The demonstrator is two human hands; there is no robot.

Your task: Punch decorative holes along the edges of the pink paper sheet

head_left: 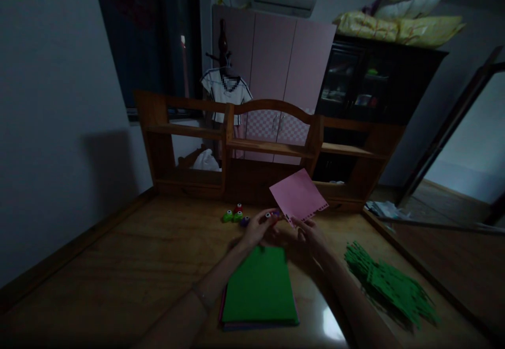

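Fingers of the left hand (258, 227) curl round a small red gadget (273, 221); beside it, the right hand (312, 234) pinches the pink sheet (299, 194), only one edge notched. Below the fingers, the green-topped stack (260, 288) looks uncut; rightward lie ragged green pieces (390, 283).

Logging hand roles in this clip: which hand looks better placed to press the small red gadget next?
Probably the left hand: it holds the small red gadget, close to the notched edge of the pink sheet. The right hand is busy pinching the sheet there.
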